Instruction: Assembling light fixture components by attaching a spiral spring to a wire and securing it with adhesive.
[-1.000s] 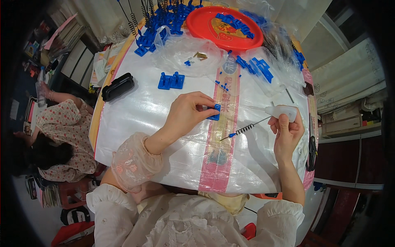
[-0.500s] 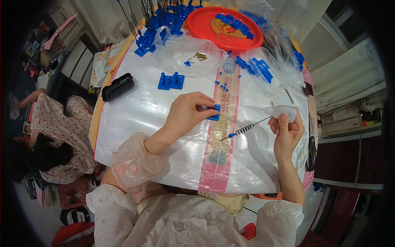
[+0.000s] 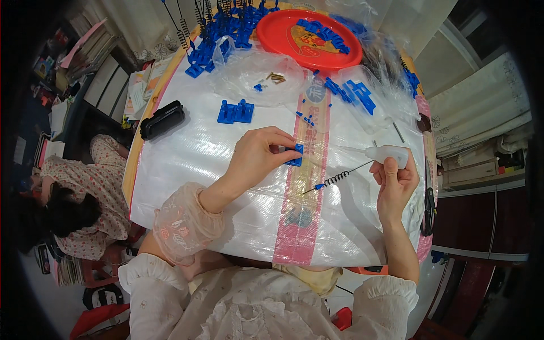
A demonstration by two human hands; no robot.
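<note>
head: one bottle [image 3: 389, 151], one held spring [image 3: 337, 178]

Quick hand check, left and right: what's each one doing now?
Left hand: closed, fingers pinching a small blue plastic base.
Right hand: closed, holding a translucent nozzle bottle and a black spring wire.

Left hand [image 3: 256, 152] partly hides blue block [image 3: 297, 161]; top edge crops spring rods [image 3: 184, 25].
</note>
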